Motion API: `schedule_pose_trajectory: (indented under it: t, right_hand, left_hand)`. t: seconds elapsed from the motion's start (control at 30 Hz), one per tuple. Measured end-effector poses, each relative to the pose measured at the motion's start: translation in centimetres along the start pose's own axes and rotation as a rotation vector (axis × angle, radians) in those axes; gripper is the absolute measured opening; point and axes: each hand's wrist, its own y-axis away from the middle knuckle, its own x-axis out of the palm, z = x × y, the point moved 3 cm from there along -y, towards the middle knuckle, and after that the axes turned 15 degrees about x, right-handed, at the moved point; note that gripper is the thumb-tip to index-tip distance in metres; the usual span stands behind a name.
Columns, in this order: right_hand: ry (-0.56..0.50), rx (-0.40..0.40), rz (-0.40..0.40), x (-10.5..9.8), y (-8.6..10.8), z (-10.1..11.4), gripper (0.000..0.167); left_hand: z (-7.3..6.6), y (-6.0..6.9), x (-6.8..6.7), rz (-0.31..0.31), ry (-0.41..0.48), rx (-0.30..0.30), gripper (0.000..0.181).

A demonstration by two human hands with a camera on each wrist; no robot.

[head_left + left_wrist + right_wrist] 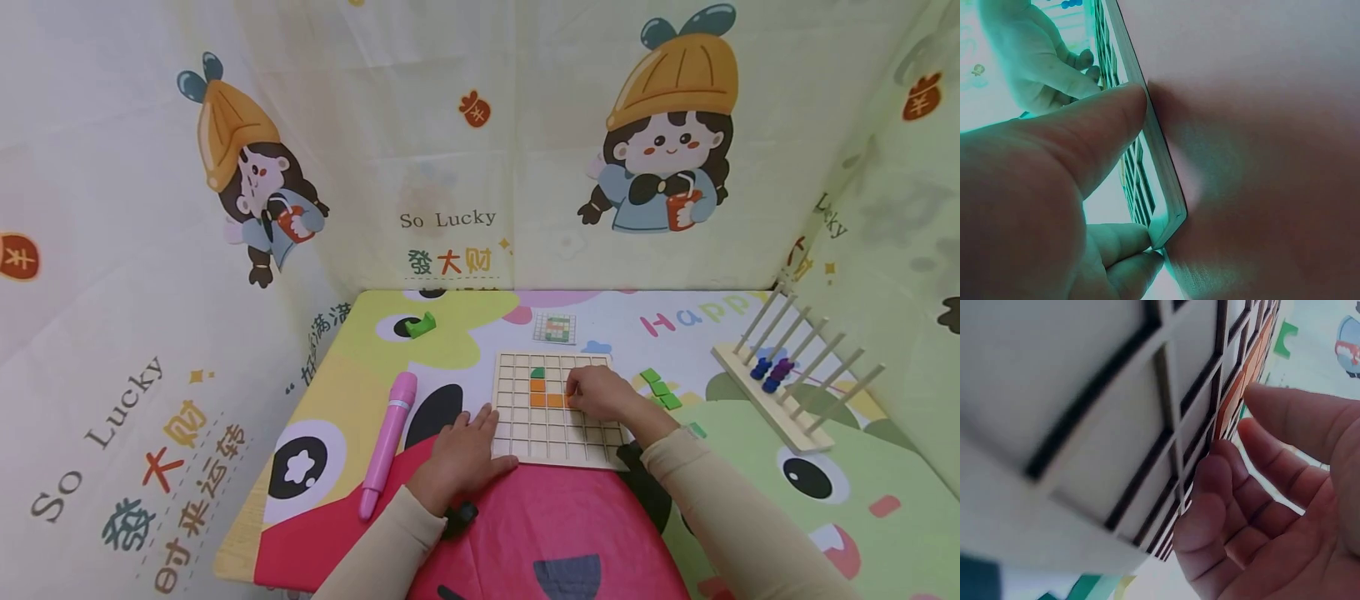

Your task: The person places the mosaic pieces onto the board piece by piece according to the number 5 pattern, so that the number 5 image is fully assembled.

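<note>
A wooden grid board (517,429) lies flat on the table, with a green tile (537,373) and an L of orange tiles (538,399) in its squares. My left hand (467,454) rests against its near-left corner, fingers extended along the left side; in the left wrist view the thumb of my left hand (1041,162) touches the board's edge (1169,178). Over the board, my right hand (600,393) has bent fingers at the right end of the orange row and pinches an orange tile there. Its fingertips partly hide that tile in the right wrist view, beside orange tiles (1230,407).
Loose green tiles (660,389) lie right of the board. A peg rack (772,400) with blue and purple pieces stands farther right. The pink pen-shaped object (390,442) is at left, a green piece (421,325) at back left, and a patterned card (555,328) behind the board.
</note>
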Motion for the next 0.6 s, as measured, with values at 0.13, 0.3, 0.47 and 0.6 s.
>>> schedule_pose_trajectory:
  t: [0.13,0.3,0.47,0.6]
  right_hand:
    - [-0.055,0.009,-0.01,0.1,0.4,-0.5,0.012]
    - [-0.129,0.004,-0.021,-0.4,1.4,-1.7,0.01]
    - [-0.172,0.035,-0.049,-1.9,2.3,-3.9,0.015]
    - [-0.181,0.091,-0.078,-3.0,2.2,-6.1,0.024]
  left_hand:
    - [0.2,-0.2,0.2,-0.005,-0.003,0.004,0.091]
    - [0.2,-0.2,0.1,-0.005,0.012,-0.001,0.092]
    - [0.1,-0.1,-0.1,-0.002,0.026,-0.006,0.091]
    - [0.0,-0.1,-0.1,0.0,0.026,0.0,0.09]
